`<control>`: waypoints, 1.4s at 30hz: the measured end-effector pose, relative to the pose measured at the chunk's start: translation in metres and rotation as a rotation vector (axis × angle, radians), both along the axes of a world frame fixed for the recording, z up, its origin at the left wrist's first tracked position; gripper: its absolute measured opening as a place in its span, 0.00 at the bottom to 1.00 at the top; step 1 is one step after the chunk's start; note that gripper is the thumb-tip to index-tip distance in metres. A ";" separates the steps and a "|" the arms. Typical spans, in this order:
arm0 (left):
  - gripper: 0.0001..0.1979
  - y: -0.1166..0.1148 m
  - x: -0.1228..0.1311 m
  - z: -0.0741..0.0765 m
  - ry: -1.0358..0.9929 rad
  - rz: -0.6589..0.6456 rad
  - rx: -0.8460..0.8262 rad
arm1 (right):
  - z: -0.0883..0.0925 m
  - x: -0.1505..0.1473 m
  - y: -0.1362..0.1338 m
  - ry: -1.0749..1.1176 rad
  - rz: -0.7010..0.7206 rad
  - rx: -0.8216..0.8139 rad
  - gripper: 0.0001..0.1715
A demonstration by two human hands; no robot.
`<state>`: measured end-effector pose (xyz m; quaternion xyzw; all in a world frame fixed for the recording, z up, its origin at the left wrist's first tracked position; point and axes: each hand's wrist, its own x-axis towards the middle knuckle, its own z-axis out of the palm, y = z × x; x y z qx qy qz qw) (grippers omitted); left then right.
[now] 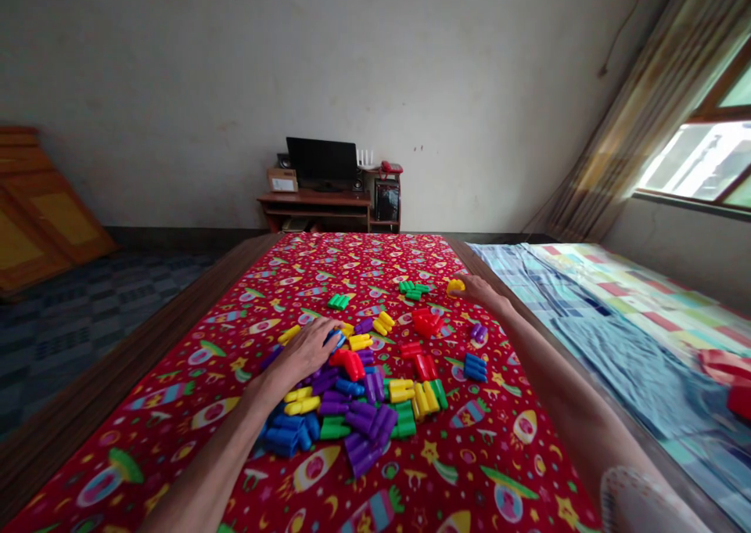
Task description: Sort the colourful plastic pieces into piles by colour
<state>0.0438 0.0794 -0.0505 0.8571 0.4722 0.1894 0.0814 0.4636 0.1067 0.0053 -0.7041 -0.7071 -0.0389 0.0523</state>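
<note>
A mixed pile of plastic toy blocks, purple, blue, yellow, red and green, lies on the red patterned cloth. My left hand (314,347) reaches over the left side of the pile, its fingers curled on a blue block (336,339). Farther off, at the right edge of the cloth, my right hand (478,291) grips a yellow block (454,286) between thumb and fingers. Just left of it is a group of green blocks (414,289). Red blocks (428,323) lie nearer, beside a small purple block (478,332) and a blue block (475,367).
The red cloth (235,459) covers a long table with dark wooden edges (76,384). A bed with a patchwork cover (639,282) adjoins on the right. A desk (317,199) with a monitor (322,163) stands beyond the far end. At left is a wooden cabinet (47,204).
</note>
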 end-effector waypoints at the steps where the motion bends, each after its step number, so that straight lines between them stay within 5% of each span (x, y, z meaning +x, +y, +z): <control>1: 0.18 0.000 0.000 0.000 -0.011 -0.003 0.005 | 0.004 -0.004 -0.004 -0.004 -0.028 -0.009 0.31; 5: 0.17 0.000 0.000 -0.001 -0.038 -0.010 0.013 | 0.018 -0.029 -0.024 0.022 -0.025 0.029 0.24; 10: 0.17 -0.001 0.001 0.003 -0.010 -0.010 0.006 | 0.021 -0.072 -0.052 0.146 0.253 0.084 0.18; 17: 0.22 -0.007 0.008 0.013 0.042 -0.006 -0.029 | -0.002 -0.139 -0.071 0.297 0.661 0.070 0.17; 25: 0.23 -0.010 0.009 0.014 -0.038 -0.042 0.012 | -0.026 -0.205 -0.052 0.225 0.765 0.036 0.21; 31: 0.16 -0.009 0.011 0.016 -0.017 -0.188 0.007 | -0.025 -0.207 -0.065 0.327 0.752 -0.037 0.14; 38: 0.09 -0.015 0.010 0.016 -0.048 -0.086 -0.004 | -0.016 -0.187 -0.075 0.605 0.744 -0.123 0.10; 42: 0.06 -0.011 0.012 0.016 -0.110 -0.044 0.010 | -0.007 -0.172 -0.067 0.665 0.676 -0.090 0.18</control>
